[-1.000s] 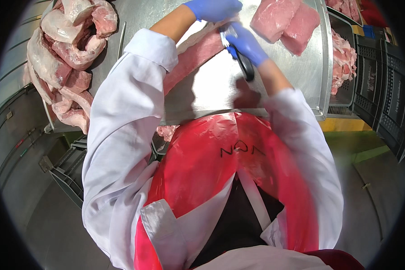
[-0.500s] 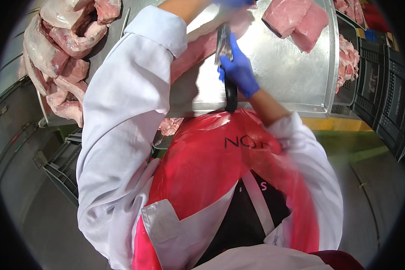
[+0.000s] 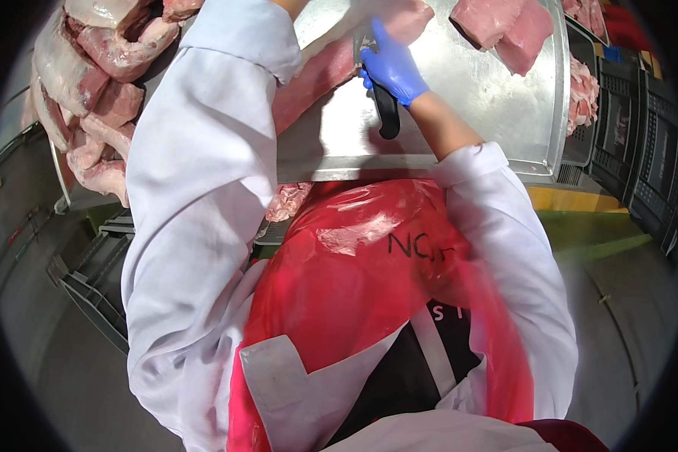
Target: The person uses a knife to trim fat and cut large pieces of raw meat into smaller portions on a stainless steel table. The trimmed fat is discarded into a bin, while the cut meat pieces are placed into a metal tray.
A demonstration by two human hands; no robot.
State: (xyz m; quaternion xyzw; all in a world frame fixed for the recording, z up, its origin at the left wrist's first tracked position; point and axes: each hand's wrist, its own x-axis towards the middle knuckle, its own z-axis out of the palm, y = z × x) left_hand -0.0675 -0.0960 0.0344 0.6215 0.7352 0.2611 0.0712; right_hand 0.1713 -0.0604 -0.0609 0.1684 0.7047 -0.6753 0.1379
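Note:
In a blue glove, my right hand point(image 3: 395, 71) grips a knife point(image 3: 387, 113) by its black handle, index finger stretched along it; the blade lies over a long strip of pink meat point(image 3: 313, 83) with a pale fatty edge, on a metal tray point(image 3: 497, 143). My left forearm reaches up past the top edge, so that hand is out of sight, and its sleeve covers the near end of the strip. Two pink slabs of meat point(image 3: 523, 38) lie at the tray's upper right.
Large raw pieces with white fat point(image 3: 75, 75) pile at the left. To the right are a bin of trimmings point(image 3: 580, 94) and dark plastic crates point(image 3: 644, 151). More trimmings point(image 3: 286, 203) show below the tray's front edge. An empty-looking rack point(image 3: 90, 271) stands lower left.
My right hand with the knife came down toward my body, then moved back up over the strip. My left hand, earlier at the top, has left the view upward.

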